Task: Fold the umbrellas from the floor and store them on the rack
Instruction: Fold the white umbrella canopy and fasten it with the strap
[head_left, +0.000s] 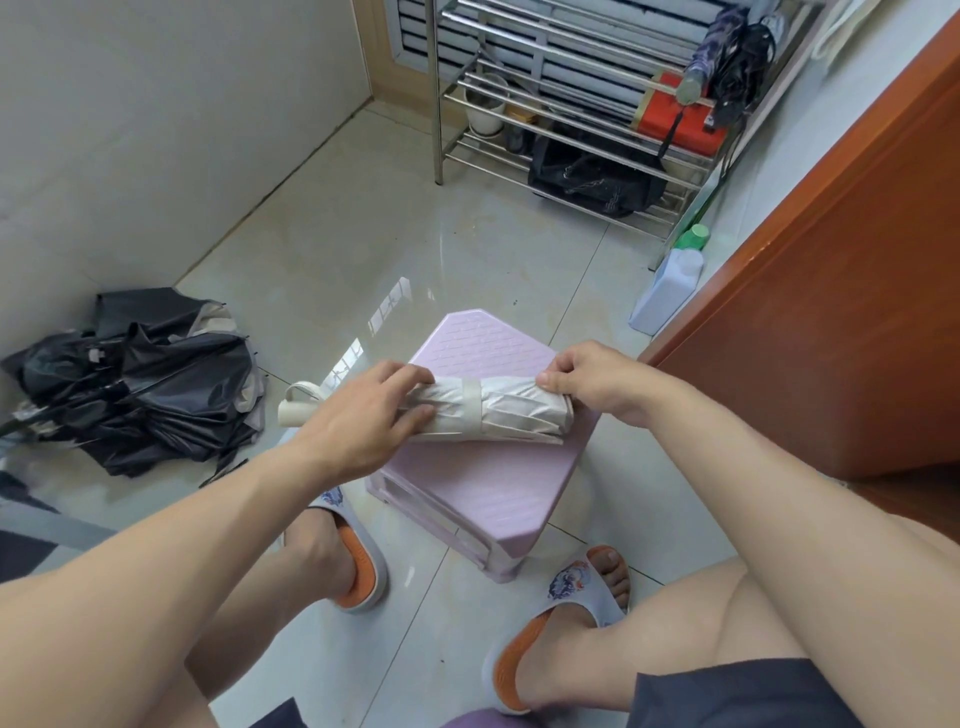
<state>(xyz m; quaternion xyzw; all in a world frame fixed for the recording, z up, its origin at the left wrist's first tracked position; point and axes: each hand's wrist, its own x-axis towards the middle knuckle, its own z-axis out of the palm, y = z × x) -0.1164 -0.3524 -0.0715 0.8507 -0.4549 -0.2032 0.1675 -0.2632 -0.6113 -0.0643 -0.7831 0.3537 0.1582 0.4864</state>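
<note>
Fingers (410, 387) around rolled umbrella (498, 413)

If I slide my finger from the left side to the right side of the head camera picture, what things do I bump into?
Black umbrellas on the floor → left hand → beige folded umbrella → right hand → white bottle with green cap → wooden door.

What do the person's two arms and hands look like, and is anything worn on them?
Both forearms are bare, with no sleeves in view. The left hand and the right hand wear no gloves, and no ring, watch or bracelet shows on the fingers or wrists. The nails are short and unpainted. No markings show on either arm.
</note>
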